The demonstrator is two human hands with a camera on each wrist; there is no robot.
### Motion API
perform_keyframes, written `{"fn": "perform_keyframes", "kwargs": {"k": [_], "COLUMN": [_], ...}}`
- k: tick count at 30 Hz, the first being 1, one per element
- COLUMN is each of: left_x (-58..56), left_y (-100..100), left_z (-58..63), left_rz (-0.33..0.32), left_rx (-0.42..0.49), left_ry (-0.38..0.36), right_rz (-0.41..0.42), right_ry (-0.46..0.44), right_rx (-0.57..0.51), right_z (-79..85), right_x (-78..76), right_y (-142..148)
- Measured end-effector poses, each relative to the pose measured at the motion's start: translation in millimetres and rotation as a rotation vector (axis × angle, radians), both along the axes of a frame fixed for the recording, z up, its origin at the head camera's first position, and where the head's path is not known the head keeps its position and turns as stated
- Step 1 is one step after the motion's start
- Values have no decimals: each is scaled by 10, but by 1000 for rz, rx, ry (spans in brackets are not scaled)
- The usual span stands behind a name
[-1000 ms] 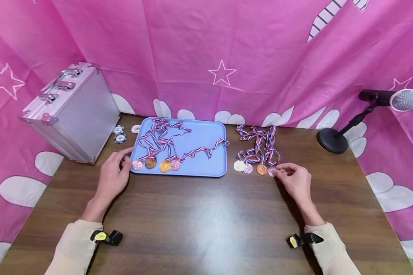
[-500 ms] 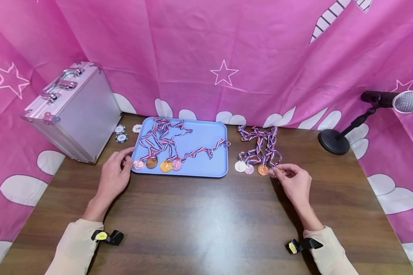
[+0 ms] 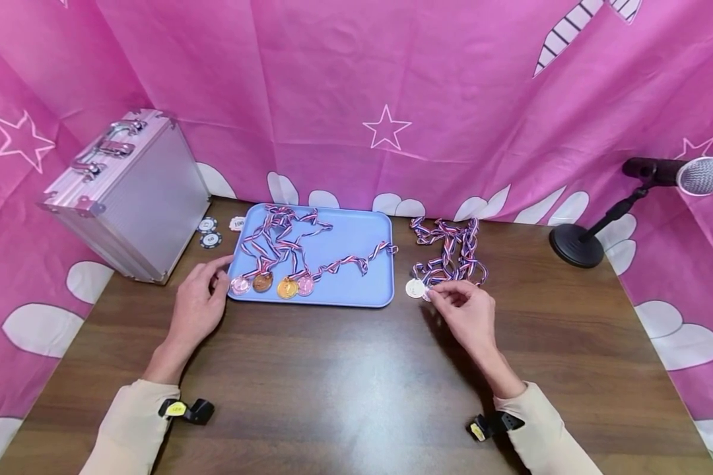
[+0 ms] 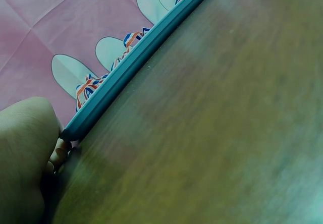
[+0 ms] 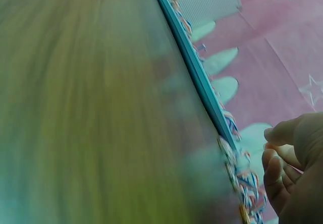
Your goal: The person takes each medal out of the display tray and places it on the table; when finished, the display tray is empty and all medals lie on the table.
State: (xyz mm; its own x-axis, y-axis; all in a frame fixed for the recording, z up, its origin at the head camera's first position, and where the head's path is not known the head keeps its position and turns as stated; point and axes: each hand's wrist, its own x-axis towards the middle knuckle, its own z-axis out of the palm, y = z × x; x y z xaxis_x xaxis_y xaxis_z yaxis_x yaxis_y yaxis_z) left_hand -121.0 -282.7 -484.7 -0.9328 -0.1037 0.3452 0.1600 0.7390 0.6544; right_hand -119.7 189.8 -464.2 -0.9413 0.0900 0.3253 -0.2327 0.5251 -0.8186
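Note:
My left hand (image 3: 199, 300) touches the left rim of a blue tray (image 3: 356, 290), near its front corner. On the tray lie several medals with striped ribbons, among them a gold medal (image 3: 287, 287) and a bronze medal (image 3: 263, 282). My right hand (image 3: 466, 313) is over the front of a second group of medals on the table. Its fingertips are beside a silver medal (image 3: 416, 288) and cover most of a pinkish medal; the medals farther right are hidden behind it. In the right wrist view, thumb and fingers (image 5: 275, 176) are loosely bent with nothing visible between them.
A silver case (image 3: 136, 204) stands at the left, with poker chips (image 3: 210, 239) beside it. At the right stands a microphone (image 3: 704, 175) on a black stand (image 3: 577, 245). A pink curtain (image 3: 333, 79) hangs behind the wooden table (image 3: 309, 382).
My right hand has left the rightmost medal of the table group and moved left to the silver and pinkish medals. The left hand and tray have stayed put.

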Motion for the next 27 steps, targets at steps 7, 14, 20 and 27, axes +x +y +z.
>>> {"fn": "perform_keyframes", "kwargs": {"k": [7, 14, 20, 27], "left_x": [-5, -2, 4, 0], "left_y": [-2, 2, -6, -7], "left_z": [-15, -2, 9, -2], "left_rz": [1, 2, 4, 3], "left_rx": [-2, -1, 0, 0], "left_ry": [23, 3, -12, -20], "right_rz": [128, 203, 261, 311], "right_ry": [-46, -60, -85, -117], "right_rx": [-59, -18, 34, 74], "right_z": [38, 65, 77, 98], "right_x": [-35, -76, -126, -228], "right_y": [-403, -844, -1225, -1526]}}
